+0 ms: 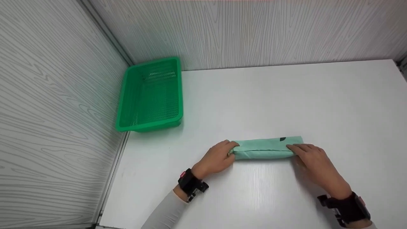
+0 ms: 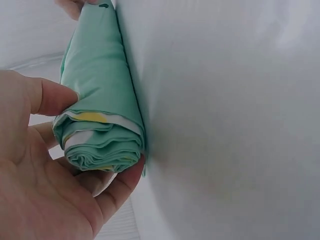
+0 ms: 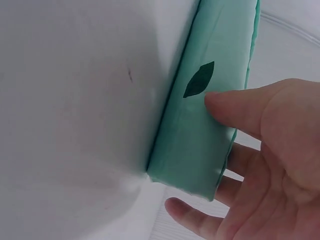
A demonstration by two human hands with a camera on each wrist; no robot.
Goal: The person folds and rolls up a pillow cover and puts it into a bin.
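Observation:
A mint-green cloth (image 1: 264, 149), folded into a long narrow roll, lies on the white table (image 1: 286, 95) in front of me. My left hand (image 1: 219, 157) grips its left end. In the left wrist view the thumb presses the side of the cloth (image 2: 100, 75), and the fingers of the left hand (image 2: 45, 175) curl under the layered end. My right hand (image 1: 310, 159) holds the right end. In the right wrist view the thumb of that right hand (image 3: 270, 150) touches the cloth (image 3: 210, 125) beside a dark leaf print, and its fingers pass behind the end.
A green plastic basket (image 1: 149, 95) with nothing in it stands at the back left against the wall corner. Grey wood-grain walls close off the left and the back. Black wrist bands sit on both wrists.

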